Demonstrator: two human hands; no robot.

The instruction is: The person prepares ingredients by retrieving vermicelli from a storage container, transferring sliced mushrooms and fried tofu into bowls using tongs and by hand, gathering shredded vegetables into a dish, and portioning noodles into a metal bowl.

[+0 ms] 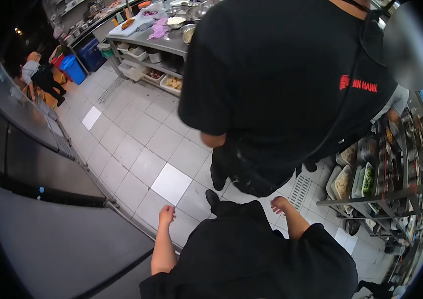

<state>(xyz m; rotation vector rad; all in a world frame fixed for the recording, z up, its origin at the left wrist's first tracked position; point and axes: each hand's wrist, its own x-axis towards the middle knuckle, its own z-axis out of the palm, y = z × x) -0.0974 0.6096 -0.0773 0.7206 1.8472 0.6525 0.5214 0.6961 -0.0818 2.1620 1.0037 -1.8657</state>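
My left hand [167,215] hangs beside my body over the tiled floor, fingers loosely curled and a little apart, holding nothing. On the other side, my right hand [280,204] is also held low, its fingers half bent and apart with nothing in them. Neither hand touches anything. Grey refrigerator-like metal units [67,234] stand nearest my left hand. Just ahead of both hands is a person in a black shirt [281,84] with red lettering, back turned to me.
A steel worktable [171,45] with bowls and trays stands ahead. Shelving [370,199] with food tubs runs along the right. Another person [42,74] bends at far left, near a blue bin [73,69]. Floor grates [299,192] lie among the tiles.
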